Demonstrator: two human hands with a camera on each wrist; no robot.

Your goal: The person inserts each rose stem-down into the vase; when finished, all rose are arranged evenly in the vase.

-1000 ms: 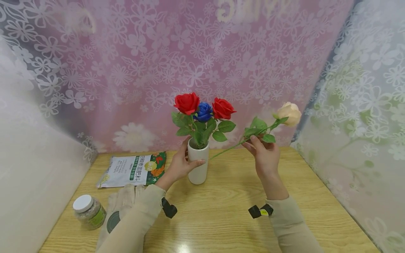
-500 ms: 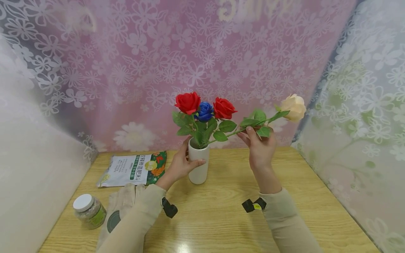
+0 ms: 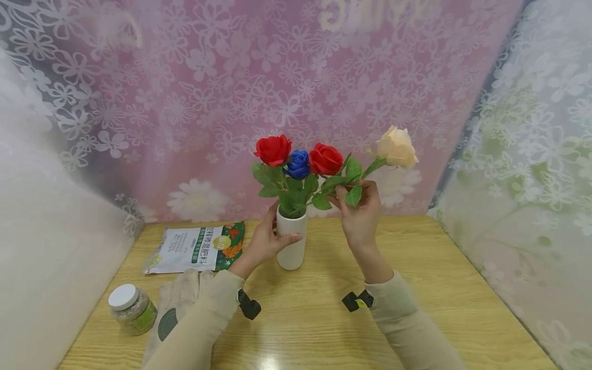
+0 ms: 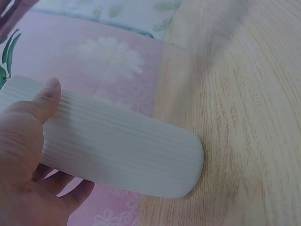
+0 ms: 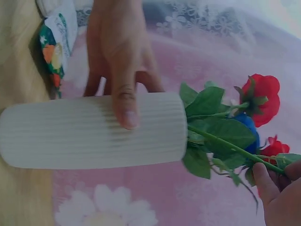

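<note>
A white ribbed vase stands upright on the table, and my left hand grips its upper part, thumb across the front. Two red roses and a blue rose rise from it with green leaves. My right hand pinches the green stem of a cream rose just right of the vase. That rose leans out to the right. In the right wrist view its stem slants into the vase mouth; how deep it reaches is hidden. The left wrist view shows the vase with fingers behind it.
A white and green packet lies at the back left of the wooden table. In front of it are pale gloves, partly under the left sleeve, and a white-lidded jar. A pink floral curtain hangs behind.
My right hand has moved left with the cream rose, bringing its stem to the vase mouth and the bloom higher and closer. The left hand keeps its grip on the vase.
</note>
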